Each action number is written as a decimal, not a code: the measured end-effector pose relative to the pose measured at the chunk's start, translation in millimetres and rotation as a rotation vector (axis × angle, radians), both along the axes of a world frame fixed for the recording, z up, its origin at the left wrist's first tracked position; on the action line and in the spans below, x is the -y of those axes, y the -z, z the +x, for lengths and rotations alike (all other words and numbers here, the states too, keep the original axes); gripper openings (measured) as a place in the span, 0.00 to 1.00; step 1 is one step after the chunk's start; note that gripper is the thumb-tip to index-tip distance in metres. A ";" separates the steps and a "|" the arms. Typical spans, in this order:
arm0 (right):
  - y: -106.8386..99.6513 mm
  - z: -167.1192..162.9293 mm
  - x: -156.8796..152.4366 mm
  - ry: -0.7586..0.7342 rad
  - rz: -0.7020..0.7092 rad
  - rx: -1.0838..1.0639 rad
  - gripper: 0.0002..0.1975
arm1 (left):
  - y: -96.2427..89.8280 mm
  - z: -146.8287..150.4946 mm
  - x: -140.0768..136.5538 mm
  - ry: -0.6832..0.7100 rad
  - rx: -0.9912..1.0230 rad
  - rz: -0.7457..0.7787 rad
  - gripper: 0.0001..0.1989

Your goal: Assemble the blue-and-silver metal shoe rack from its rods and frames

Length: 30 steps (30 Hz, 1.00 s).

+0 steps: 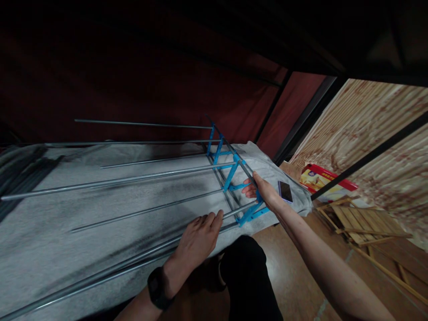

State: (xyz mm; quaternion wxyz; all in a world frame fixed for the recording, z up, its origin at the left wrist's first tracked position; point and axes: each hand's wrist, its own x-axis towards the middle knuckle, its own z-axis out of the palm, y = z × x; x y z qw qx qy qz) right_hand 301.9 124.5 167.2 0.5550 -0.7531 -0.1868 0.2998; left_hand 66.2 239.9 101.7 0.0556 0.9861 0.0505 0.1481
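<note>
A rack frame of grey metal tubes and blue plastic connectors [230, 176] lies on a grey cloth-covered surface [133, 205]. My left hand [200, 232], with a dark watch on the wrist, is closed over a long metal tube [147, 256] on the side nearest me. That tube runs into a blue connector close to my right hand. My right hand [262, 189] grips the end crossbar [245, 167], thumb on top and fingers curled beneath it. Several other tubes, such as a long one [117, 182], stretch leftward from the connectors. My right palm is hidden.
A phone [285, 191] lies on the cloth just right of my right hand. Dark rods [30, 174] are bunched at the left. Beyond the surface, a red and yellow box [326, 180] and a folded wooden rack [368, 223] stand on the floor. Black posts frame the surface.
</note>
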 end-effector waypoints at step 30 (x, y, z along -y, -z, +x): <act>-13.7 -10.1 -4.7 0.045 0.010 -0.078 0.25 | 10.0 -1.2 -13.9 -0.045 0.000 0.085 0.21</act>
